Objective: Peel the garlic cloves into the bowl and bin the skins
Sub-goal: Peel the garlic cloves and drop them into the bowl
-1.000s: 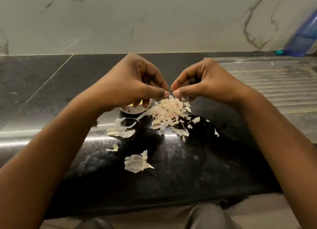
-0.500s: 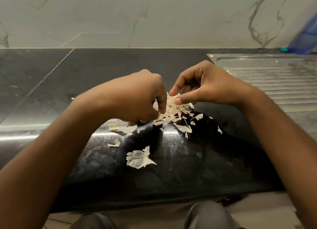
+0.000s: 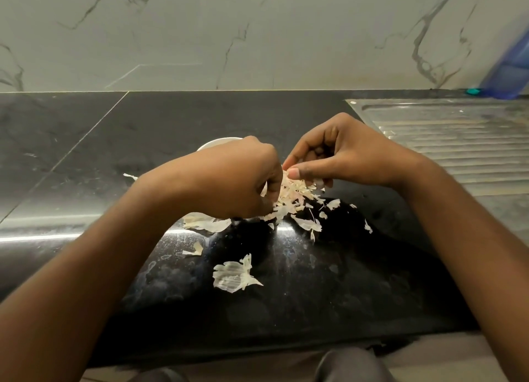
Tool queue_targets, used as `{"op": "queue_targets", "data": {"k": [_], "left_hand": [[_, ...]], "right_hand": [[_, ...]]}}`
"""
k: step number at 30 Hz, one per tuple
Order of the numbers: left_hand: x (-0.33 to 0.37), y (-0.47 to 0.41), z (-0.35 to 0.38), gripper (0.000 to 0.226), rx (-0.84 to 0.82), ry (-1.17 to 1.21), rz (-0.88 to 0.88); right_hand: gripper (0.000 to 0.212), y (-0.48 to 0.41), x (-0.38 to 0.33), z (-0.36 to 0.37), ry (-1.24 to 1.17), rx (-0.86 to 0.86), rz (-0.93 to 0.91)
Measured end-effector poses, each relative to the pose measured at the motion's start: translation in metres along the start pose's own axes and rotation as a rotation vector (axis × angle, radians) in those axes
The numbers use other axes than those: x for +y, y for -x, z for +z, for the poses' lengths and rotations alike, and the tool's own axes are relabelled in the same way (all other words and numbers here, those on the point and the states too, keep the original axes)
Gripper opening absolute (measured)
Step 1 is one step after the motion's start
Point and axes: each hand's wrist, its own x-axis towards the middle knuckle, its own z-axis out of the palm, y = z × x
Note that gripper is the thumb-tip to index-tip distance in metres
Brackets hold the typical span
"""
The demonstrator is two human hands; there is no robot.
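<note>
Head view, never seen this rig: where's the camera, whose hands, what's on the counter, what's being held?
There is no machine here: a person works with two bare hands. The one picture comes from a camera worn on their head, looking forward and down. The left hand and right hand meet over a pile of garlic skins on a dark counter. More skins lie scattered nearer the person, the biggest a torn piece. Behind the left hand the rim of a white bowl peeks out. A steel drainboard is on the right, a blue bottle behind it. The right hand pinches skins at the pile's top; the left hand's fingers curl into the pile, their hold hidden.
</note>
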Motion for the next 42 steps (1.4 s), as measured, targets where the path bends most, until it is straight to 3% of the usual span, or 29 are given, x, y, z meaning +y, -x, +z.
{"op": "queue_targets", "data": {"k": [7,14,21,30,42], "left_hand": [[-0.013,0.007,-0.020,0.007,0.051,0.498,0.058],[-0.021,0.004,-0.019,0.018,0.052,0.930,-0.029],[-0.017,0.000,-0.014,0.015,0.182,0.973,-0.101],[-0.015,-0.001,-0.015,0.028,0.142,1.118,-0.186],[-0.013,-0.002,-0.011,0.019,0.240,1.066,-0.176]], "right_hand": [[0.020,0.004,-0.006,-0.007,-0.110,0.004,-0.015],[0.025,0.005,-0.009,-0.004,-0.175,0.063,-0.034],[0.016,0.003,-0.011,-0.003,-0.095,0.150,-0.061],[0.015,0.001,-0.009,-0.002,-0.073,0.157,-0.064],[0.028,-0.001,-0.005,0.000,-0.021,0.277,-0.171]]}}
